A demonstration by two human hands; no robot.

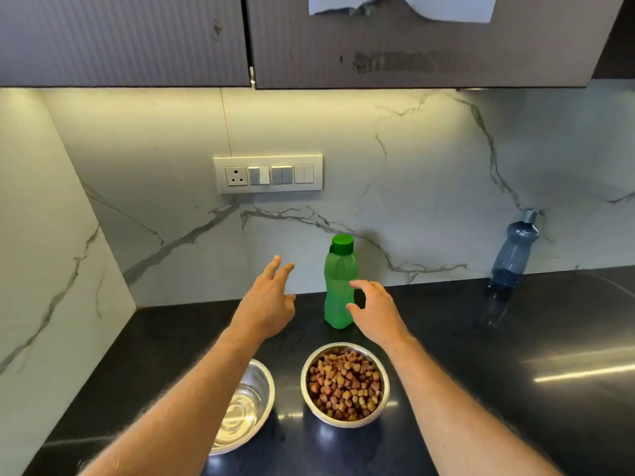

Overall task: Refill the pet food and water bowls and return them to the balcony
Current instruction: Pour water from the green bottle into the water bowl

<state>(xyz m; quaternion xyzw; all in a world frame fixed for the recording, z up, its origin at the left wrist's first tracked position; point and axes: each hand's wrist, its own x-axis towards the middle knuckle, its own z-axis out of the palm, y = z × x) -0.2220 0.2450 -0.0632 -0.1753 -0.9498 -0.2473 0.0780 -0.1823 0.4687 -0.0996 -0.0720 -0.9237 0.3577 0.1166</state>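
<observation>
Reaching over a black countertop (pixel 515 338), two bare hands hover with fingers spread, holding nothing. The right hand (pixel 376 312) is just beside a capped green bottle (pixel 338 286) standing near the back edge; the left hand (pixel 268 304) is left of it. Nearer the front edge sit a steel bowl of kibble (pixel 345 384) and a steel bowl (pixel 245 407), partly hidden by the left forearm. No readable labels.

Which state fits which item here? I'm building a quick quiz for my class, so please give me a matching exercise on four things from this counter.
Items:
1. green bottle
2. blue bottle
3. right-side steel bowl
4. left-side steel bowl

States:
A. leaning against the marble wall
B. full of kibble
C. upright, cap on, between the hands
D. partly hidden under a forearm

Pairs: 1-C, 2-A, 3-B, 4-D
</observation>
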